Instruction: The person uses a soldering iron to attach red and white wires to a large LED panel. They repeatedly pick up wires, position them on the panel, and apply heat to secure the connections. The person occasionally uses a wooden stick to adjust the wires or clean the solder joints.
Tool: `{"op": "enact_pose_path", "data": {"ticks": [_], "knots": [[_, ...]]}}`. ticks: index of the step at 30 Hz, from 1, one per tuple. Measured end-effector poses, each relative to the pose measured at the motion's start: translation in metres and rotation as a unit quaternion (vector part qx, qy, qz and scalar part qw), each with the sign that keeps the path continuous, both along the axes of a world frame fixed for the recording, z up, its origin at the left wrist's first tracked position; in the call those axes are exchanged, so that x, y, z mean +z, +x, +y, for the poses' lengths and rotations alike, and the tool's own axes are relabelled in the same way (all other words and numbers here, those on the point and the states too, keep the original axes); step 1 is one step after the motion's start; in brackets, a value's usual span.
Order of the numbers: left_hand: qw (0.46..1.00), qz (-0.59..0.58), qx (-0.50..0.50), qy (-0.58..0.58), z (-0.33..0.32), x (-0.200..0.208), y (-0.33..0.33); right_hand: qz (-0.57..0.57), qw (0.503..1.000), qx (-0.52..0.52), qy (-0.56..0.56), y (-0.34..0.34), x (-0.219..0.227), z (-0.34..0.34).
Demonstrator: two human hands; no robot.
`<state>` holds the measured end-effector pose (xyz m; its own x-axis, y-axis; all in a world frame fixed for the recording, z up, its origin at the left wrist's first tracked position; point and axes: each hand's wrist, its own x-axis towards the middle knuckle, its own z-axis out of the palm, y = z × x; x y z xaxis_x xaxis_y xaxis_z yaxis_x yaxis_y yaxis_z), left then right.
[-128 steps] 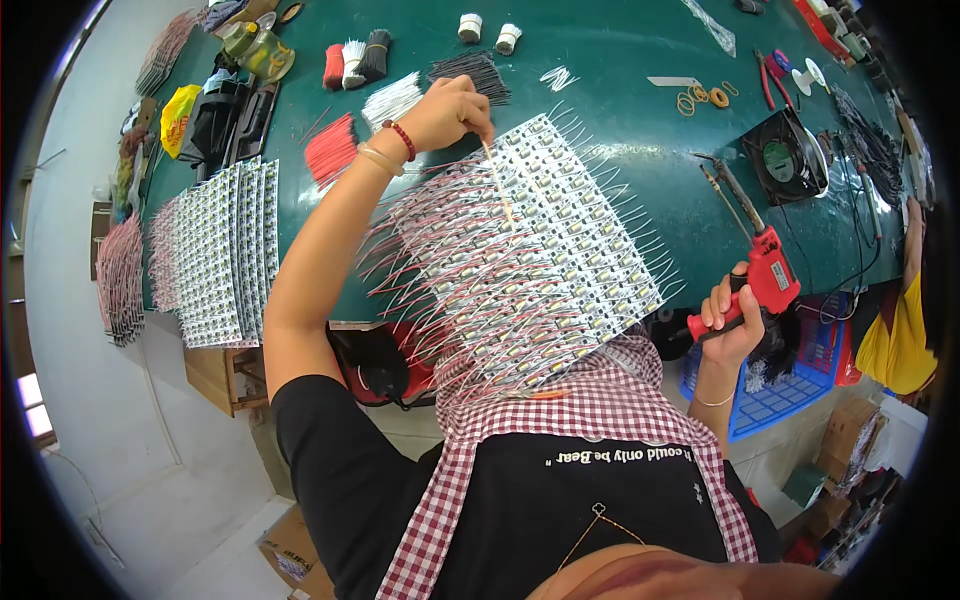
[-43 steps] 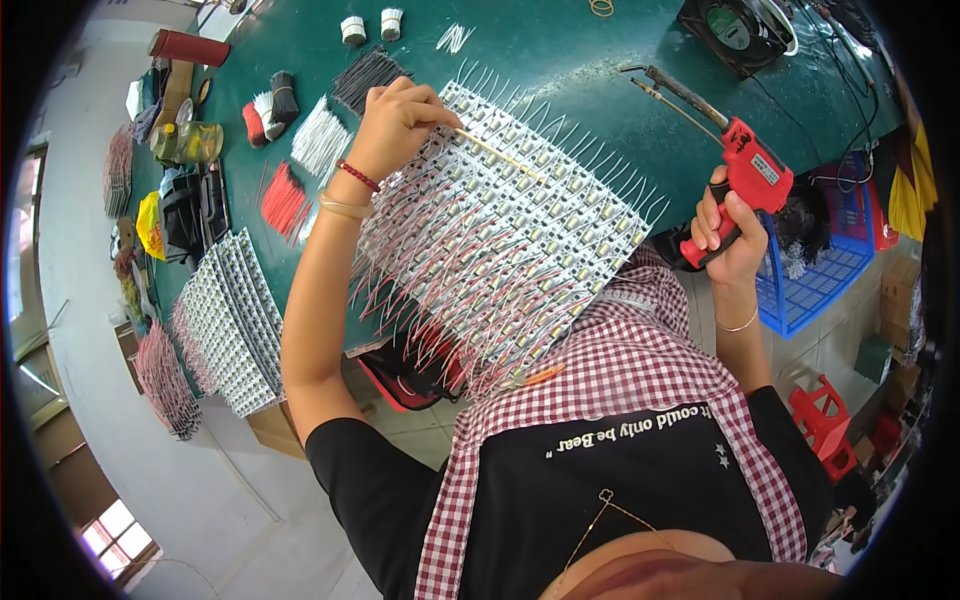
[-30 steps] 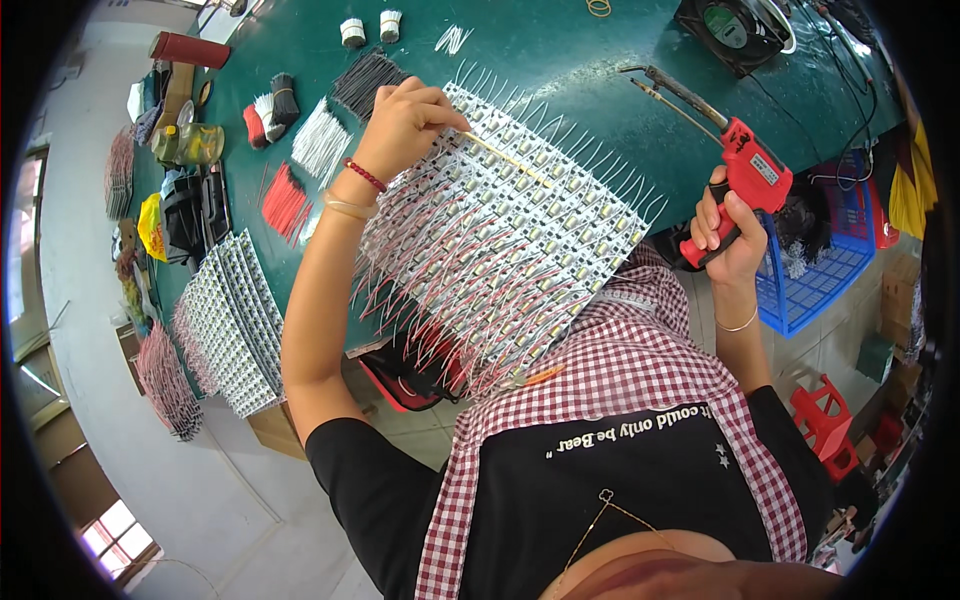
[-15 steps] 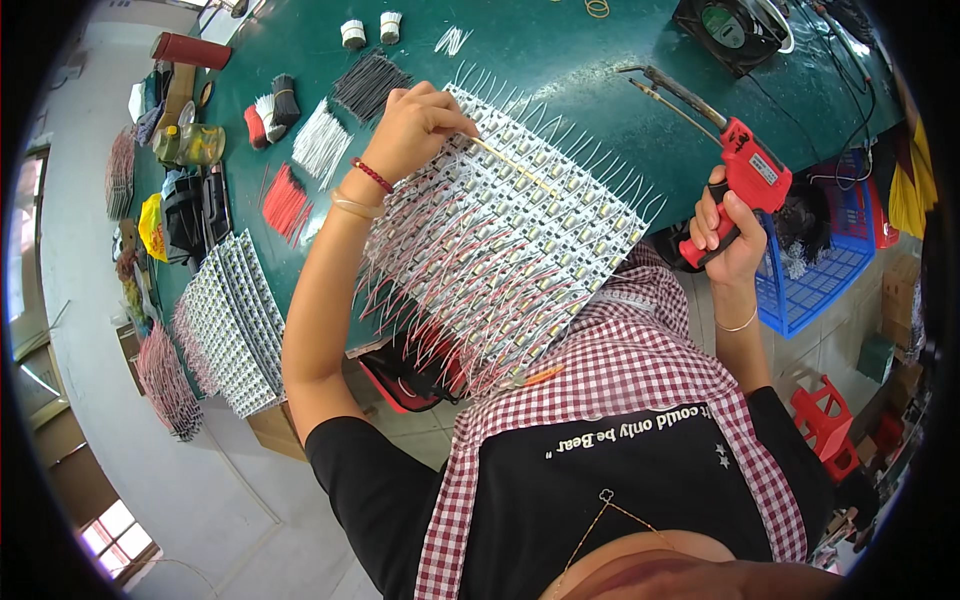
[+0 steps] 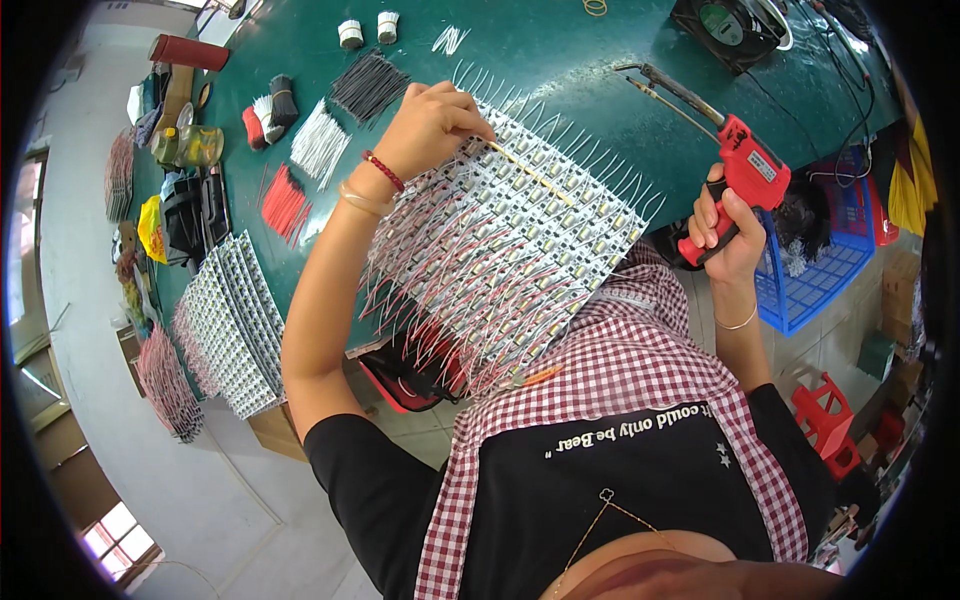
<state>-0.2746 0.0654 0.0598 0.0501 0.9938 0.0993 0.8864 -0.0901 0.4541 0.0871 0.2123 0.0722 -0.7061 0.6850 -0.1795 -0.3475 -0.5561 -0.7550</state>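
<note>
A large sheet of white circuit boards (image 5: 560, 240) with rows of small yellowish parts rests at the green table's near edge, partly over my lap. Thin wires stick out along its far side, and many red and white wires spread over its left part. My left hand (image 5: 437, 122) is closed in a pinch on a thin wooden stick (image 5: 530, 173) that lies slantwise across the upper rows. Off to the right, my right hand (image 5: 732, 238) grips the red and black handle of a soldering gun (image 5: 752, 170). Its metal tip points up and left above the table, apart from the sheet.
Bundles of black wires (image 5: 370, 85), white wires (image 5: 319, 143) and red wires (image 5: 286, 205) lie left of the sheet. More board sheets (image 5: 235, 325) stand at far left. A black fan (image 5: 728, 30) sits at the back right, above a blue basket (image 5: 800, 295).
My left hand has shifted slightly right along the sheet, and the stick has moved with it. My right hand and the soldering gun have hardly moved.
</note>
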Motion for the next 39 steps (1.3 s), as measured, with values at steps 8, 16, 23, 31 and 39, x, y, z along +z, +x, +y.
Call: {"op": "enact_pose_path", "data": {"ticks": [8,16,23,31,39], "knots": [[1.000,0.017,0.018,0.017,-0.006,0.004,-0.005,-0.007,1.000,-0.003,0.001,0.000,-0.001,0.000],[0.997,0.055,0.002,0.056,-0.008,0.015,0.004,-0.005,1.000,0.004,0.009,-0.001,-0.001,-0.002],[0.993,0.089,-0.008,0.073,-0.009,0.033,0.012,-0.006,1.000,-0.006,-0.001,0.000,-0.001,-0.001],[1.000,0.005,-0.011,0.012,-0.009,-0.002,0.000,-0.001,1.000,0.009,-0.009,-0.002,-0.003,-0.002],[1.000,-0.025,-0.007,-0.001,-0.006,-0.003,0.000,-0.012,1.000,-0.002,-0.004,-0.002,0.000,-0.001]]}}
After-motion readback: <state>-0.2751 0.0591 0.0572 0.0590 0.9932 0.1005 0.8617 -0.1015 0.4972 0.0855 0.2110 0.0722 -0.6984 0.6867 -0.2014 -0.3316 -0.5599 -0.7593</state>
